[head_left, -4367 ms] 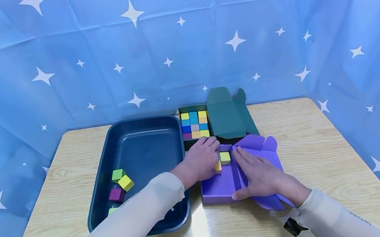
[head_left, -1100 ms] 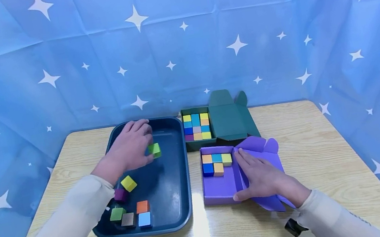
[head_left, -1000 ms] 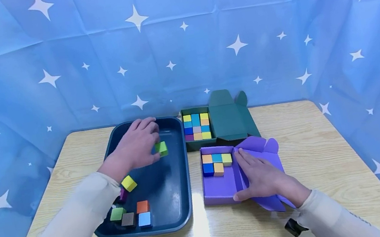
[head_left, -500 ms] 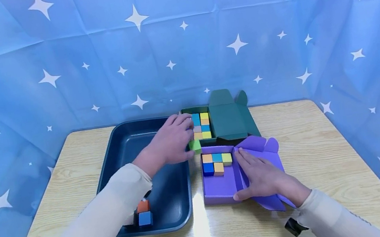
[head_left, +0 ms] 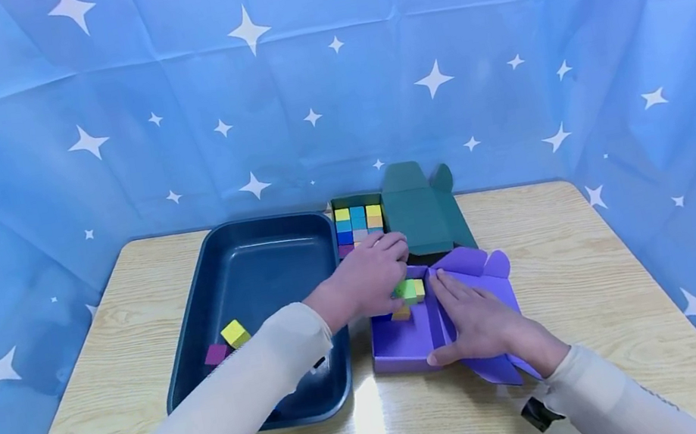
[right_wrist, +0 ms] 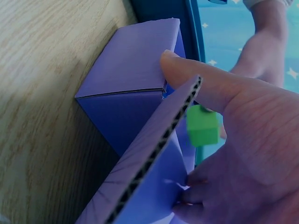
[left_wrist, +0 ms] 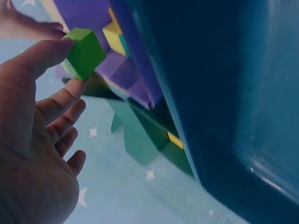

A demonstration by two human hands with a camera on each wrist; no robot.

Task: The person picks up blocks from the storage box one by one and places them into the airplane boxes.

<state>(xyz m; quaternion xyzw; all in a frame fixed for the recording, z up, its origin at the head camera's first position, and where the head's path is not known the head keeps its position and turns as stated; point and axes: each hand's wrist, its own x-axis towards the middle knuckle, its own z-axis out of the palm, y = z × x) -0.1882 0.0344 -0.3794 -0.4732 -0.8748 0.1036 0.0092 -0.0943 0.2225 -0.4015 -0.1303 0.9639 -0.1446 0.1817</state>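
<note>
My left hand [head_left: 365, 279] pinches a bright green cube [left_wrist: 85, 53] between thumb and fingertips, over the open purple cardboard box [head_left: 407, 361]. In the head view the green cube overlaps the back row of cubes inside, near a pale yellow cube [head_left: 419, 289]. A light orange cube [head_left: 401, 313] shows below the fingers; other cubes there are partly hidden. My right hand [head_left: 478, 314] lies with straight fingers along the box's right wall and lid. Its thumb touches the front edge, as the right wrist view shows.
To the left stands a dark blue tray [head_left: 261, 277] holding a yellow cube [head_left: 235, 333] and a purple cube [head_left: 217, 354]; the left sleeve covers its lower part. Behind the purple box, an open green box [head_left: 418, 221] contains rows of coloured cubes.
The left hand, earlier over the tray with the green cube, has carried it right, past the tray's rim, to above the purple box. The right hand has stayed in place.
</note>
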